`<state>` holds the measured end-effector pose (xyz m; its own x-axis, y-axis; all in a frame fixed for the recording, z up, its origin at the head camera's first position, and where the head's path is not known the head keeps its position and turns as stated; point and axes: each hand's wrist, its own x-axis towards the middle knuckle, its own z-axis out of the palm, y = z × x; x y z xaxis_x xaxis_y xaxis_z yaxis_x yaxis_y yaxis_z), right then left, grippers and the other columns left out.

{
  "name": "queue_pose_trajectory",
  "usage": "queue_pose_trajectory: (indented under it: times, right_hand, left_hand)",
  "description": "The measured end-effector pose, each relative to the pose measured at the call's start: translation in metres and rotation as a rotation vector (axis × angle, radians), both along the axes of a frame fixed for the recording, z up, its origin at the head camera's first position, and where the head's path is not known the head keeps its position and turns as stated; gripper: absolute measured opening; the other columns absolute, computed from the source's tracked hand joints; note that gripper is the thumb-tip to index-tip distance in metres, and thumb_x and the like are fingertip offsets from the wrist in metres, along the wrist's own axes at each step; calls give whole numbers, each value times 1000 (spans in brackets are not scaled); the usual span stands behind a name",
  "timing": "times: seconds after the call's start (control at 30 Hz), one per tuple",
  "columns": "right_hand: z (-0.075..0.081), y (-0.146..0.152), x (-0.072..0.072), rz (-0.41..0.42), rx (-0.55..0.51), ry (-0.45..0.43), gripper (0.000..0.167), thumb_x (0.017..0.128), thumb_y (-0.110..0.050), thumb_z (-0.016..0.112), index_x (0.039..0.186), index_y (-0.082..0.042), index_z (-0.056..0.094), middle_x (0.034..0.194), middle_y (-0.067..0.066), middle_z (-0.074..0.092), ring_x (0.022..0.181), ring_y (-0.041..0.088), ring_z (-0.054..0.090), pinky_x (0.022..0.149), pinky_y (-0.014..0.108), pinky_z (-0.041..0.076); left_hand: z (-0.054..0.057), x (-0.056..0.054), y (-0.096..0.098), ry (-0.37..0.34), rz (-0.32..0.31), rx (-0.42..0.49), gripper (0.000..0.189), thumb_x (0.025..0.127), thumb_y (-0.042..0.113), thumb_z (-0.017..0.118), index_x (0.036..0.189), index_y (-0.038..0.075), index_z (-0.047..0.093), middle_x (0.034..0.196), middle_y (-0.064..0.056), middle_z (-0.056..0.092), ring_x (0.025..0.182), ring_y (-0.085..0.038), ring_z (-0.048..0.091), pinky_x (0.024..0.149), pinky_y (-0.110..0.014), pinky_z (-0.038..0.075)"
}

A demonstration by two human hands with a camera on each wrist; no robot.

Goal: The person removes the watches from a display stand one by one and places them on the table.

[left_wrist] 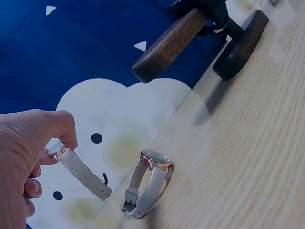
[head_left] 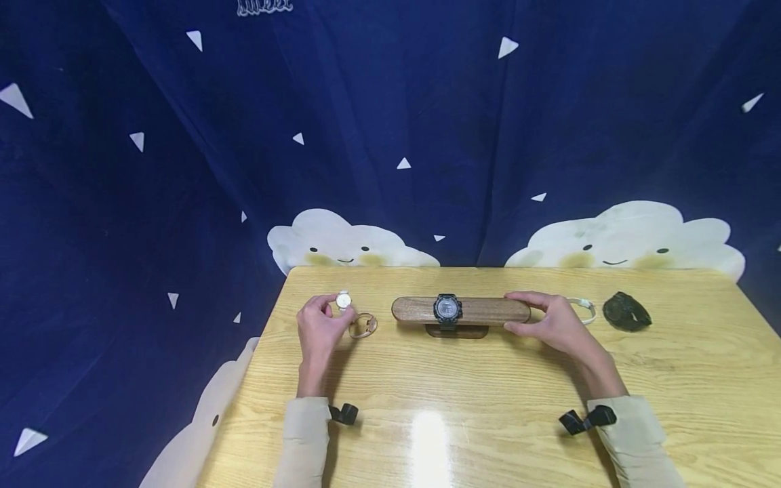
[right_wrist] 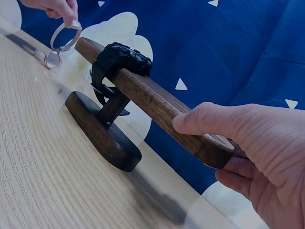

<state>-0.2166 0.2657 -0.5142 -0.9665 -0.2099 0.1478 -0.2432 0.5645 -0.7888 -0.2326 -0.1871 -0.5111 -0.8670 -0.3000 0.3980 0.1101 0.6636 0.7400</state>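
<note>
My left hand pinches a small watch with a pale strap by its case; in the left wrist view the strap hangs down free. Just below it on the table, a second pale-strapped watch with a rose-gold case lies on its side, its strap buckled in a loop. My right hand grips the right end of a wooden watch stand, thumb on the front and fingers behind. A chunky black watch is wrapped around the stand's bar, above its dark base.
Right of the stand lie a white-banded watch, partly behind my right hand, and a black watch. The wooden table ends at a dark blue curtain with cloud and triangle prints.
</note>
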Motion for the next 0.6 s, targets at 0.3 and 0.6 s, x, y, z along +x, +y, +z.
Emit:
queue_pose_trajectory:
  times: [0.3, 0.6]
  right_hand:
    - [0, 0, 0, -2, 8, 3, 57, 82, -35, 91, 132, -15, 73, 135, 11, 70, 131, 34, 59, 102, 32, 49]
    - [0, 0, 0, 2, -11, 4, 57, 82, -34, 92, 132, -15, 73, 136, 12, 70, 130, 34, 59, 93, 11, 43]
  left_hand:
    - [-4, 0, -9, -58, 17, -31, 33, 72, 23, 86, 101, 8, 82, 70, -5, 58, 65, -18, 50, 58, -33, 43]
    - [-4, 1, -15, -149, 21, -108, 37, 71, 27, 87, 102, 7, 82, 72, -2, 57, 65, -19, 51, 56, -33, 41]
